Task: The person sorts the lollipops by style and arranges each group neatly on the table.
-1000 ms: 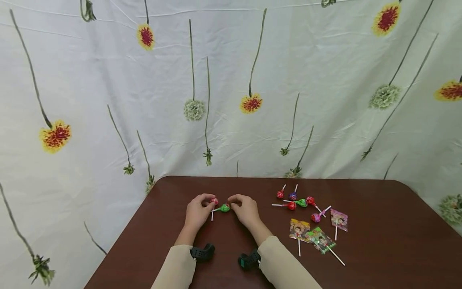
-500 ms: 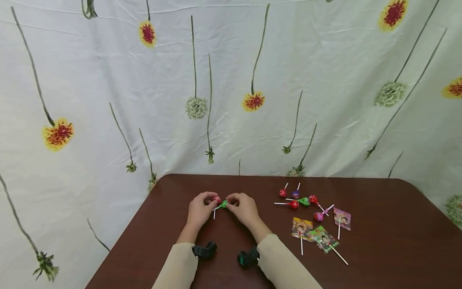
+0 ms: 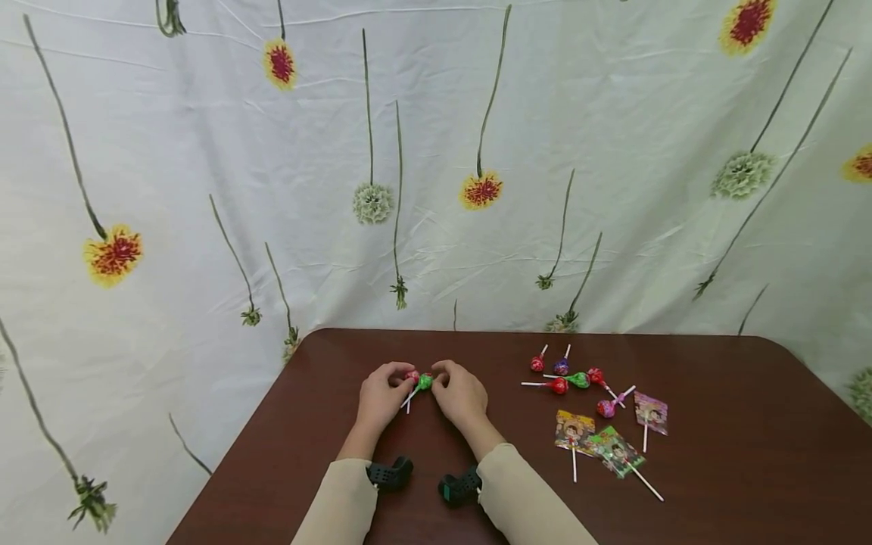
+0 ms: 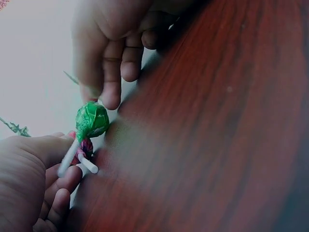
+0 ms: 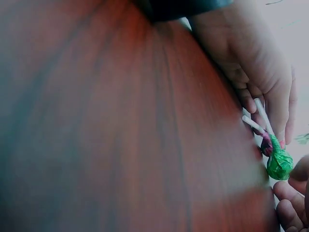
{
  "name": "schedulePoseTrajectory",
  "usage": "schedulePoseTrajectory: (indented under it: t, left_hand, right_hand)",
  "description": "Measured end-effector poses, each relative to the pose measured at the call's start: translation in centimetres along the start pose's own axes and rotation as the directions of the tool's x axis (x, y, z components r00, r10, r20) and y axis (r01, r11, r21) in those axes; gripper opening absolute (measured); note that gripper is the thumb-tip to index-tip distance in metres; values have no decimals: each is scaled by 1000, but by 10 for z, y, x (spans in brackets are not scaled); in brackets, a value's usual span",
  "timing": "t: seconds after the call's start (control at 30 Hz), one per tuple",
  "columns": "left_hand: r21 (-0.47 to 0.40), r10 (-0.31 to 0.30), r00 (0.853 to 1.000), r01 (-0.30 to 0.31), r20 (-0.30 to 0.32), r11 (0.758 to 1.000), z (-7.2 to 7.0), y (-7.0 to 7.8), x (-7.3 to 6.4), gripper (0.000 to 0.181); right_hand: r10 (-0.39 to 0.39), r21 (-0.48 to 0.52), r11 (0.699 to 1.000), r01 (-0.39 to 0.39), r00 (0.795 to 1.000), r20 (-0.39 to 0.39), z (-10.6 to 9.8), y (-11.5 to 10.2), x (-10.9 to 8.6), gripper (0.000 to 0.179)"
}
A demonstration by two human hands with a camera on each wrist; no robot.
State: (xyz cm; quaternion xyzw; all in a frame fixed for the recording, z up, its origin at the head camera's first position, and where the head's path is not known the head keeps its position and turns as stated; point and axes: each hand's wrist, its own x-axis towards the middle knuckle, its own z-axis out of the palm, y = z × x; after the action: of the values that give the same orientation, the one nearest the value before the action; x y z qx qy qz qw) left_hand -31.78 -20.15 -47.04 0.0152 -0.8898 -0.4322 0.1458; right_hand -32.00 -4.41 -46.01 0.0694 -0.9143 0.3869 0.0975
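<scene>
Left hand (image 3: 381, 397): thumb and fingertips pinch a red-wrapped lollipop (image 3: 412, 375) by its head, presumably because the round end gives more purchase than the thin stick.

Right hand (image 3: 459, 393): curved fingers, narrow gap, at the head of a green-wrapped lollipop (image 3: 425, 381); whether they pinch or merely touch it, cannot tell.

The pair: heads side by side between the hands, sticks towards the person, probably so that neither stick obstructs the fingers.

Wrists: one black wristband (image 3: 390, 474) on the left, one dark wristband (image 3: 459, 484) on the right.

Right of the hands: six ball lollipops (image 3: 579, 380), loosely clustered, sticks at mixed angles, seemingly unarranged; nearer the person, three flat packet lollipops (image 3: 574, 431), yellow and green overlapping, purple apart.

Support: dark red-brown wood-grain table (image 3: 722, 454).

Behind: pale flower-printed cloth (image 3: 613, 98), apparently a backdrop.
</scene>
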Motion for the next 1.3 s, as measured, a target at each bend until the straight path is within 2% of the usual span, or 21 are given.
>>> schedulePoseTrajectory:
  t: [0.2, 0.5, 0.83, 1.3]
  left_hand:
    - [-3, 4, 1000, -4, -2, 1000, 1, 0, 0, 21]
    - [-7, 21, 1000, -21, -11, 1000, 2, 3, -2, 19]
    - [13, 13, 1000, -13, -13, 1000, 2, 1, 0, 20]
    - [2, 9, 1000, -9, -8, 1000, -1, 3, -2, 21]
  right_hand:
    - [4, -25, 1000, -3, 1000, 21, -1, -1, -1, 24]
    - [-9, -47, 999, 9, 1000, -10, 0, 1, 1, 22]
    - [-12, -75, 997, 15, 999, 37, -1, 2, 2, 31]
    - [-47, 18, 999, 46, 998, 40, -3, 6, -1, 29]
